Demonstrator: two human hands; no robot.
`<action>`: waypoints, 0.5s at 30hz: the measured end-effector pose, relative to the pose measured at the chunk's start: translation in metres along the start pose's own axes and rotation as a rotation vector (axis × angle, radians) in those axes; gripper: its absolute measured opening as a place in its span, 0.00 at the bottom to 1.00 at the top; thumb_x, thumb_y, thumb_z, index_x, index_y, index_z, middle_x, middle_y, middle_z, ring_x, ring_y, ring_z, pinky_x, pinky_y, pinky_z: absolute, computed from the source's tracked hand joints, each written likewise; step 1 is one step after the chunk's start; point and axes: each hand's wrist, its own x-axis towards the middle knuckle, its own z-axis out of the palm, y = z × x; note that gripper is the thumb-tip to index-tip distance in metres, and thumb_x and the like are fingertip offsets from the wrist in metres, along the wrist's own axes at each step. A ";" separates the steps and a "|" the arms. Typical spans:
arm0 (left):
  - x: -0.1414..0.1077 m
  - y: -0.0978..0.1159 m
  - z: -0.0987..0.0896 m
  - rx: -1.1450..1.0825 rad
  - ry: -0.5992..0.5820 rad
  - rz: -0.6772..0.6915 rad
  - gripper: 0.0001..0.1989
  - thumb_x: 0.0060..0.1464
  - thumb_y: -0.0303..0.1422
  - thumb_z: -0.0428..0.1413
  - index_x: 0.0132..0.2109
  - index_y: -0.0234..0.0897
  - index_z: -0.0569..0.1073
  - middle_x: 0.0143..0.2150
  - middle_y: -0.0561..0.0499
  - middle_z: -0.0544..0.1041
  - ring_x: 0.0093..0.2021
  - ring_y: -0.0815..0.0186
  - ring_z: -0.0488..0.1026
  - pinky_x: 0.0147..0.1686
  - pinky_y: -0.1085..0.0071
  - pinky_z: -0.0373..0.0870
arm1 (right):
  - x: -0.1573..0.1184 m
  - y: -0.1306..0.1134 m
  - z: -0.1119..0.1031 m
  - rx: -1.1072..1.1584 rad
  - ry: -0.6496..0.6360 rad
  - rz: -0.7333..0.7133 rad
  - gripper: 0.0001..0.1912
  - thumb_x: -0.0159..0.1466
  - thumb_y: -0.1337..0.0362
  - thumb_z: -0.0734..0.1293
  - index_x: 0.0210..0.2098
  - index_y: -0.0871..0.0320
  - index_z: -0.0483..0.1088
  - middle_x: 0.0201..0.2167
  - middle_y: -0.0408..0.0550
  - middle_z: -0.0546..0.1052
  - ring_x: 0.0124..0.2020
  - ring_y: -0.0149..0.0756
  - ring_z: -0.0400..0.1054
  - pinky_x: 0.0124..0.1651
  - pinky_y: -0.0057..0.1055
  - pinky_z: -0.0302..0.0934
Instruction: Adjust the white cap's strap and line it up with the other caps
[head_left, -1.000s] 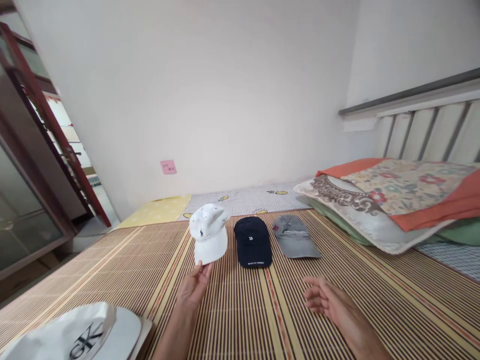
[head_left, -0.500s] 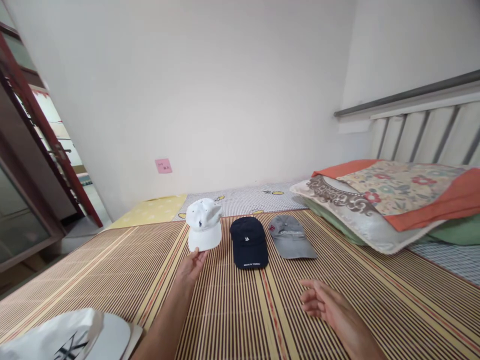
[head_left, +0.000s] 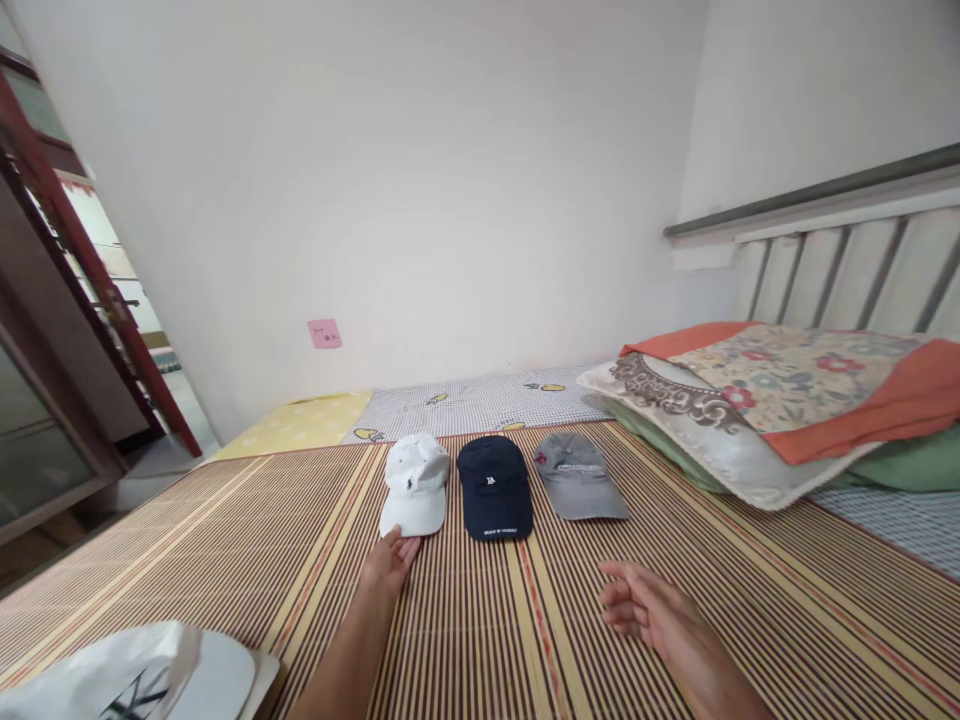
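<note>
Three caps lie in a row on the striped bamboo mat (head_left: 675, 560): a white cap (head_left: 414, 482), a navy cap (head_left: 493, 485) and a grey cap (head_left: 579, 482), brims toward me. My left hand (head_left: 390, 563) reaches forward and its fingertips pinch the front edge of the white cap's brim, with the cap resting flat on the mat. To the right, my right hand (head_left: 646, 605) hovers just above the mat with fingers loosely curled, holding nothing and touching none of the caps.
A stack of pillows (head_left: 750, 410) lies at the right, against a slatted headboard (head_left: 847, 270). A white item with a black logo (head_left: 142, 675) sits at the bottom left corner. A checked sheet (head_left: 480, 400) borders the far wall. A doorway (head_left: 90, 330) opens at left.
My left hand has lowered the white cap from a raised, tilted hold down flat onto the mat beside the navy cap. The right hand has stayed almost still.
</note>
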 end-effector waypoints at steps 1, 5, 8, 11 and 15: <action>-0.002 -0.001 0.000 0.014 0.016 -0.008 0.14 0.68 0.35 0.59 0.57 0.34 0.75 0.47 0.46 0.82 0.38 0.64 0.80 0.37 0.65 0.81 | 0.000 0.000 0.000 -0.005 -0.003 0.001 0.28 0.57 0.40 0.75 0.43 0.57 0.80 0.28 0.50 0.83 0.30 0.44 0.78 0.36 0.38 0.69; -0.008 -0.004 0.002 0.067 0.068 -0.039 0.11 0.67 0.32 0.60 0.54 0.34 0.76 0.48 0.47 0.82 0.40 0.64 0.81 0.39 0.65 0.82 | 0.002 0.004 -0.001 -0.032 -0.019 0.008 0.28 0.58 0.39 0.74 0.43 0.56 0.80 0.28 0.49 0.84 0.30 0.42 0.79 0.36 0.36 0.69; -0.012 -0.005 0.002 0.088 0.061 -0.034 0.11 0.67 0.31 0.60 0.54 0.33 0.77 0.48 0.46 0.83 0.40 0.64 0.81 0.39 0.65 0.82 | 0.004 0.009 -0.004 -0.088 -0.008 0.013 0.28 0.58 0.38 0.73 0.42 0.56 0.80 0.27 0.48 0.84 0.29 0.41 0.79 0.35 0.36 0.69; -0.015 -0.007 0.000 0.110 0.047 -0.014 0.08 0.67 0.29 0.60 0.51 0.33 0.77 0.46 0.48 0.82 0.40 0.65 0.81 0.39 0.66 0.82 | 0.008 0.017 -0.007 -0.183 0.000 0.001 0.27 0.59 0.38 0.72 0.40 0.56 0.79 0.27 0.49 0.84 0.27 0.41 0.78 0.34 0.36 0.68; -0.016 -0.009 -0.004 0.151 0.036 0.036 0.04 0.66 0.27 0.60 0.47 0.33 0.77 0.46 0.49 0.82 0.41 0.64 0.81 0.42 0.65 0.82 | 0.014 0.033 -0.010 -0.355 -0.027 -0.030 0.27 0.61 0.36 0.67 0.36 0.56 0.77 0.26 0.48 0.81 0.26 0.39 0.76 0.31 0.35 0.66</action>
